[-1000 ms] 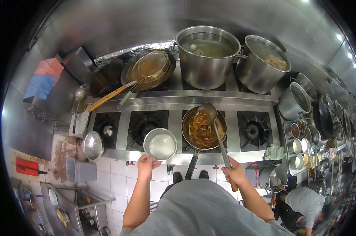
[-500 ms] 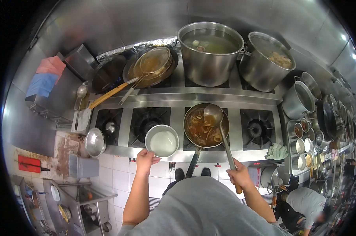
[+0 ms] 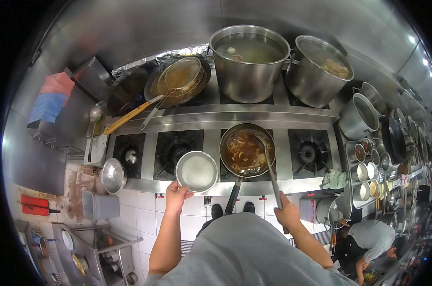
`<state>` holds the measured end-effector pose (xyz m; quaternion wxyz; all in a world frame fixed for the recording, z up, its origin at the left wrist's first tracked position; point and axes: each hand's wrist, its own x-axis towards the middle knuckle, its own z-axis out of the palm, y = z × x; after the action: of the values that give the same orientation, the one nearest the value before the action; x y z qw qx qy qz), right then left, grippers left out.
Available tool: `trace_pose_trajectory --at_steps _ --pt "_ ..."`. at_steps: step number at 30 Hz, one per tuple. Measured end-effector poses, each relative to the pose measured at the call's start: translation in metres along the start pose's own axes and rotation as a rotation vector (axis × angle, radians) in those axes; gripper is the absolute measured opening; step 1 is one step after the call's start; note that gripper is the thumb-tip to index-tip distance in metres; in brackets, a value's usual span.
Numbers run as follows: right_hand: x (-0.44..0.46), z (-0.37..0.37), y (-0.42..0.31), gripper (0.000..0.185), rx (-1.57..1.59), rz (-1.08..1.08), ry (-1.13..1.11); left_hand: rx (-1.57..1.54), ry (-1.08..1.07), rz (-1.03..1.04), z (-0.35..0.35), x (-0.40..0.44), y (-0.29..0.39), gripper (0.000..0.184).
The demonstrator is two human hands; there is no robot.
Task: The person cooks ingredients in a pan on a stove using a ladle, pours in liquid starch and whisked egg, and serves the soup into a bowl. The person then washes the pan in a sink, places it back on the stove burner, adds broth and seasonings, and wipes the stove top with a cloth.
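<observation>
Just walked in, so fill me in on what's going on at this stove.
A person in a grey shirt is working at a steel stove. The left grip holds a round silver metal bowl by its near rim, with whitish liquid inside. The right grip holds a long-handled metal ladle, its head in a round dark frying pan of brown, saucy food on the front row. Two tall silver stockpots stand on the rear row.

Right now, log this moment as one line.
left hand: gripping metal bowl, white liquid inside | right hand: gripping ladle | ladle: head in pan | pan: brown saucy food
</observation>
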<state>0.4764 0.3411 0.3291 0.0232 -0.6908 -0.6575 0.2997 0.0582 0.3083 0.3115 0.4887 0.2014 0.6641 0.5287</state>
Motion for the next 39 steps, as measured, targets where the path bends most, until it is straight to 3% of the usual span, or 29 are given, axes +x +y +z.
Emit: trace_pose_trajectory --at_steps 2,3,5,9,17,22,25,30,34,36,37,39 --pt "-0.002 0.001 0.0 0.067 0.543 0.094 -0.315 0.009 -0.004 0.042 0.003 0.006 0.0 0.013" --pt "-0.002 0.001 0.0 0.067 0.544 0.095 -0.313 0.018 -0.007 0.082 0.006 0.007 0.003 0.014" --pt "0.0 0.001 0.003 0.06 1.136 0.243 -0.606 0.056 -0.003 0.077 0.013 0.012 0.009 0.015" --pt "0.001 -0.02 -0.007 0.046 1.49 0.431 -0.777 0.08 -0.028 0.111 0.032 0.022 0.023 0.019" --pt "0.02 -0.033 -0.009 0.041 1.262 0.236 -0.669 0.102 -0.072 0.246 0.066 0.049 0.032 0.004" --pt "0.034 -0.046 -0.005 0.044 1.112 0.128 -0.54 0.12 -0.077 0.407 0.097 0.061 0.039 0.019" --pt "0.045 -0.04 0.014 0.053 0.94 0.067 -0.425 0.144 -0.025 0.413 0.113 0.062 0.044 0.022" --pt "0.048 -0.036 0.034 0.069 0.311 -0.177 -0.009 0.221 -0.031 0.534 0.133 0.072 0.042 0.024" --pt "0.046 -0.047 0.042 0.072 0.081 -0.067 -0.125 0.233 -0.004 0.52 0.149 0.073 0.04 0.023" --pt "0.043 -0.046 0.049 0.072 0.006 -0.06 -0.162 0.272 0.012 0.623 0.156 0.075 0.036 0.024" --pt "0.042 -0.047 0.051 0.072 0.008 -0.057 -0.165 0.275 0.01 0.62 0.159 0.075 0.037 0.024" --pt "0.039 -0.049 0.051 0.07 0.315 0.003 -0.343 0.287 0.007 0.636 0.164 0.075 0.038 0.024"
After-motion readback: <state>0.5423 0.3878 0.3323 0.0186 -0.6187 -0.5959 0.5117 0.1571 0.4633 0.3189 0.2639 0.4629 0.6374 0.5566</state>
